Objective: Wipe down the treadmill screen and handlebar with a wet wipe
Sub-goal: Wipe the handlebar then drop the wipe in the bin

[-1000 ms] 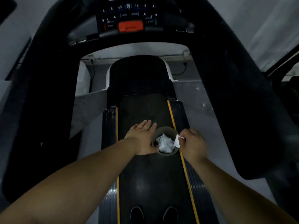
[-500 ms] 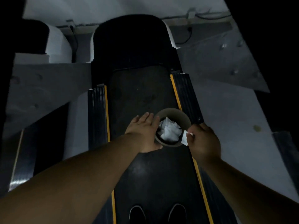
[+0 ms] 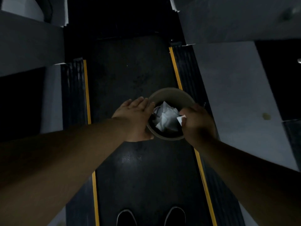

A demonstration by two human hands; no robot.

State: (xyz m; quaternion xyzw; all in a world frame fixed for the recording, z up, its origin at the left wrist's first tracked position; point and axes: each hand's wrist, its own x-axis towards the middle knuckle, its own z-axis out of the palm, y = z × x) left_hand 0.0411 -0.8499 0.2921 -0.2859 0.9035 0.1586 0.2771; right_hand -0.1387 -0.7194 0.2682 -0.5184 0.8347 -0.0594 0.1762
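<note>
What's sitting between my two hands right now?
In the head view, the round container holding crumpled white wipes lies between left hand and right hand.

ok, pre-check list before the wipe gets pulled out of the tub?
1. Left hand steadying the tub: ok, palm lies against its left side.
2. Right hand has a wipe: ok, a white corner is pinched at its fingers.
3. Wipes left in the tub: ok, a crumpled white mass sits inside.
4. Only one wipe coming out: cannot tell.
5. Footing: ok, both shoes are on the belt.
6. Screen and handlebar within reach: cannot tell, neither is in view.
</note>
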